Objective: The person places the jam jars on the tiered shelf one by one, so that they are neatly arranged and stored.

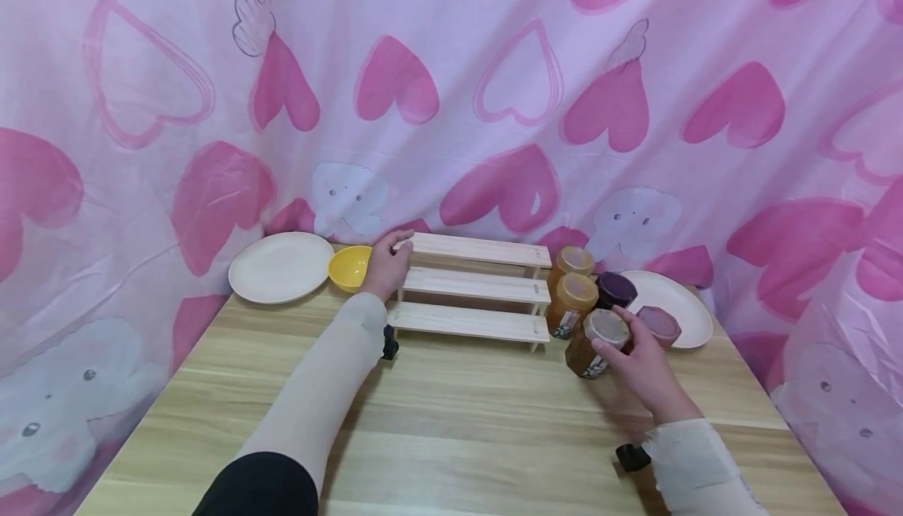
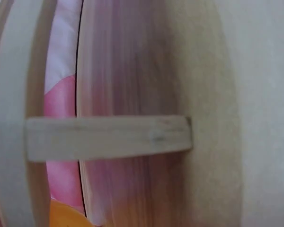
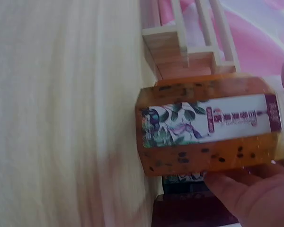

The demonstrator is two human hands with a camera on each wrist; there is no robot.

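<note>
My right hand (image 1: 645, 367) grips a jar of amber jam (image 1: 589, 343) near its lid, at the front of a group of jars. In the right wrist view, dark seeds and a flowered label show on this jam jar (image 3: 208, 125); whether its base touches the table is unclear. My left hand (image 1: 389, 265) is at the left end of a three-tier wooden rack (image 1: 469, 285), with thumb and forefinger at the top plank. The left wrist view shows the rack's planks and a crosspiece (image 2: 109, 137) close up; that hand is mostly hidden there.
Two orange jars (image 1: 574, 296) stand beside the rack's right end, near a dark-lidded jar (image 1: 616, 288) and a pink-lidded jar (image 1: 659, 324). A white plate (image 1: 694, 308) lies behind them. At the left are another white plate (image 1: 278, 265) and a yellow bowl (image 1: 347, 267).
</note>
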